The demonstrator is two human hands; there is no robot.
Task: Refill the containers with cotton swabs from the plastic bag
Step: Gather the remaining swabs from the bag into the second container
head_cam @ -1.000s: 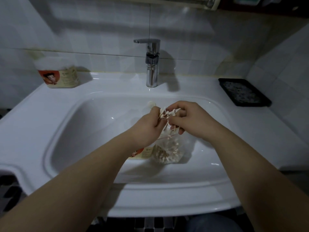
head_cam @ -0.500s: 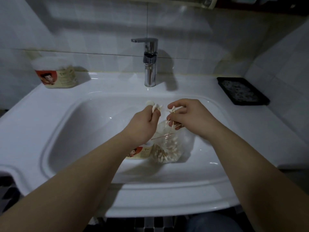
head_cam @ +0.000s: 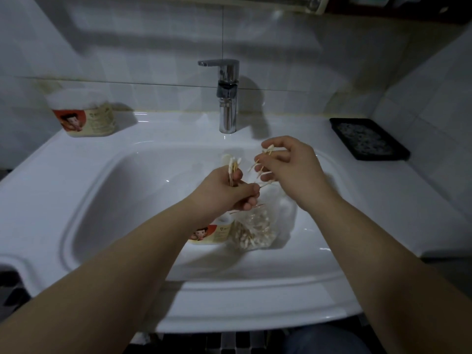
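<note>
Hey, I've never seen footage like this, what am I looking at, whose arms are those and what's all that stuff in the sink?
No machine here: those are a person's bare arms, filmed by a wide-angle camera worn on the head, looking down. The left hand grips an upright bunch of cotton swabs; the right hand pinches several loose swabs. Below them, in the white sink, sit a clear plastic bag of swabs and a small labelled container. A second container stands on the ledge left of the tap, a black tray on the right.

container labels blurred, no text legible
</note>
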